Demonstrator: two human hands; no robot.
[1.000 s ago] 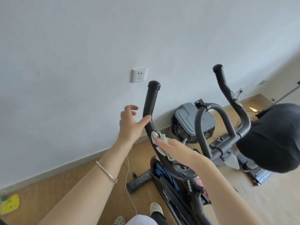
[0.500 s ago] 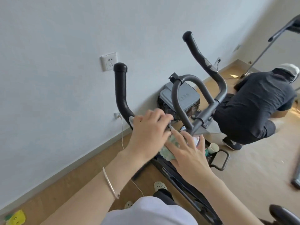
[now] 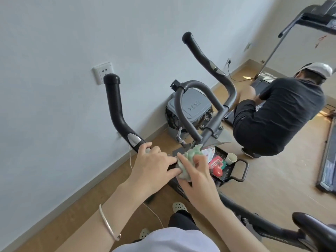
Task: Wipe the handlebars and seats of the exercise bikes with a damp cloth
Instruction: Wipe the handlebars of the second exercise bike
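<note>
An exercise bike stands before me with a black left handlebar rising toward the wall, a grey right handlebar and a grey centre loop. My left hand rests on the lower part of the left handlebar, just below its silver sensor plate. My right hand presses a crumpled pale green cloth against the bar beside the left hand. The black seat shows at the bottom right.
A black tray under the bars holds a paper cup, a red packet and a red object. A grey bin sits by the wall. Another person crouches at right near a treadmill. A white cable trails along the floor.
The view has tilted down and right. My left hand moved from the upright grip down onto the lower bar, and both hands now meet around the cloth there.
</note>
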